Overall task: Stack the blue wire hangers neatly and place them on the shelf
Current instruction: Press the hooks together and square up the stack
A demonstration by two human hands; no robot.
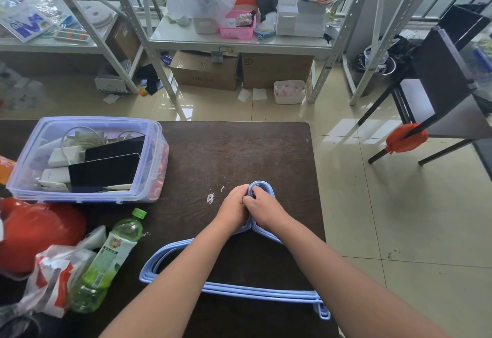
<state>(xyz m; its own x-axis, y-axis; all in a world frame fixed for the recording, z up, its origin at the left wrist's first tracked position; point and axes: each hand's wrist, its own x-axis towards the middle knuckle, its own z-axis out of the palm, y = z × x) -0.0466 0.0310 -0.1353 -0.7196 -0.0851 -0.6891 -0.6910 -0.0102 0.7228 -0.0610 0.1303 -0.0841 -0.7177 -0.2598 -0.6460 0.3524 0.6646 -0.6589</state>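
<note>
Several blue wire hangers (255, 293) lie stacked flat on the dark wooden table (239, 151), hooks pointing away from me. My left hand (233, 208) and my right hand (262, 208) are side by side, both closed around the necks of the hangers just below the hooks (262, 185). My forearms cross over the hangers' shoulders and hide part of them. The white metal shelf (239, 41) stands beyond the far edge of the table.
A clear plastic box (87, 159) with tablets and chargers sits at the table's left. A green bottle (106, 260), plastic bags (57, 281) and a red object (34, 234) lie near left. The shelf holds a pink basket (238, 27) and boxes. A dark stand (439, 77) is at right.
</note>
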